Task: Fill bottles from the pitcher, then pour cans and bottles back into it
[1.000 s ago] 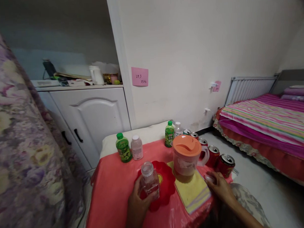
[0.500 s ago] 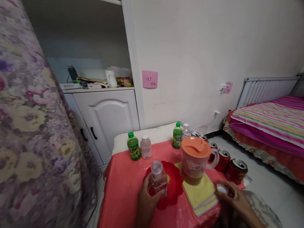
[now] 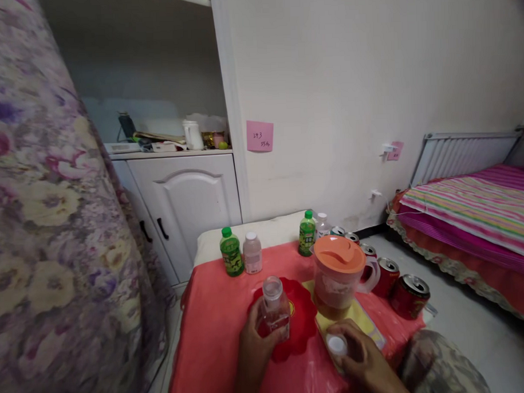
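My left hand [image 3: 259, 340] is wrapped round a clear bottle [image 3: 276, 310] with its mouth uncovered. It stands upright over a red scalloped plate [image 3: 304, 335]. My right hand [image 3: 360, 353] pinches a white bottle cap [image 3: 336, 344] between thumb and fingers, over the front of a yellow cloth [image 3: 372, 321]. Behind that hand, on the cloth, is a clear pitcher [image 3: 336, 283] with an orange lid [image 3: 339, 252].
A green bottle [image 3: 232, 256] and a white-capped bottle [image 3: 252, 257] stand at the back left of the red-covered table [image 3: 206, 330]. Another green bottle [image 3: 307, 236] is behind the pitcher. Several cans, including a red can [image 3: 409, 299], line the right edge.
My right hand has moved left with the white cap, from the cloth's right side to its front, closer to the bottle. My left hand and the bottle have hardly moved.
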A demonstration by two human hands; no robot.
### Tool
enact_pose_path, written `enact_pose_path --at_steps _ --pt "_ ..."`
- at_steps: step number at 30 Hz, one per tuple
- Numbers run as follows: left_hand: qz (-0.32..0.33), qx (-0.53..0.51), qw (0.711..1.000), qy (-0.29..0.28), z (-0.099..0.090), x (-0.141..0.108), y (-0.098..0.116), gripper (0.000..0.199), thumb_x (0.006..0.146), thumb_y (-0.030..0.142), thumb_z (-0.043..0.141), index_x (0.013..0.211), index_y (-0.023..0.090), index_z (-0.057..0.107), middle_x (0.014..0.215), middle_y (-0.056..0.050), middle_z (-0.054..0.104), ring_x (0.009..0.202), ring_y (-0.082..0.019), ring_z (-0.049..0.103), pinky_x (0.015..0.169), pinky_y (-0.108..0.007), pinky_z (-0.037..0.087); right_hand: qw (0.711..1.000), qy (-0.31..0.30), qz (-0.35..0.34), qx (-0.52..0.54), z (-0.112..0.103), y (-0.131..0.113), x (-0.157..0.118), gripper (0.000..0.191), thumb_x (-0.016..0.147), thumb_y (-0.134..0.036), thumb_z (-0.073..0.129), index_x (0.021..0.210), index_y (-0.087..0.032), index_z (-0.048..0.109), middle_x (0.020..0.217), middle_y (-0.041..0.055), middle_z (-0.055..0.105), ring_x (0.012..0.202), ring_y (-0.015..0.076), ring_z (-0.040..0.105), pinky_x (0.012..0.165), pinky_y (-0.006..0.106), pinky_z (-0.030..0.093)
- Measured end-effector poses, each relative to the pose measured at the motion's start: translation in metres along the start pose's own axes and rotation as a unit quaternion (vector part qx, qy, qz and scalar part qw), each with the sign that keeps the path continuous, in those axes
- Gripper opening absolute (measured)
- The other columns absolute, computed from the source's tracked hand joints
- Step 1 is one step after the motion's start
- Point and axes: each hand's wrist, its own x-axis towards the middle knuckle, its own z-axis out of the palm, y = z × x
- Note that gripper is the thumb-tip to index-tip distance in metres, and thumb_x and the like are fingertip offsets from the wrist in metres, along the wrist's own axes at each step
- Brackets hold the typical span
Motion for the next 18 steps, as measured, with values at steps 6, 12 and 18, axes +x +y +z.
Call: enact_pose_path --at_steps 6,12,18 --pt "0.003 -0.003 1.0 0.007 0.002 -0.001 -0.003 0.073 0.053 0.016 0.077 0.123 0.019 0.06 0.123 -0.011 0.071 0.114 -0.032 0.065 0.096 -0.041 0.052 0.999 -0.038 -0.026 -0.025 0.028 -0.036 0.024 0.032 0.07 -0.014 0.061 0.101 -0.023 0.065 0.104 0.006 0.059 0.096 0.0239 0.06 0.076 0.032 0.05" --pt "0.013 0.006 1.0 0.009 -0.001 0.002 -0.014 0.08 0.05 0.019 0.08 0.127 0.018 0.058 0.123 -0.012 0.071 0.115 -0.031 0.064 0.097 -0.038 0.052 0.991 -0.037 -0.081 -0.098 0.045 -0.054 0.043 0.037 0.068 -0.007 0.059 0.101 -0.022 0.064 0.102 0.0059 0.059 0.096 0.0244 0.06 0.081 0.035 0.049" --pt "0.02 0.005 1.0 -0.005 -0.002 0.001 -0.008 0.079 0.052 0.02 0.08 0.127 0.016 0.057 0.125 -0.014 0.07 0.116 -0.032 0.064 0.098 -0.039 0.051 0.986 -0.044 -0.12 -0.105 0.05 -0.058 0.048 0.04 0.07 -0.005 0.058 0.106 -0.023 0.062 0.104 0.0055 0.06 0.1 0.0245 0.059 0.089 0.038 0.048"
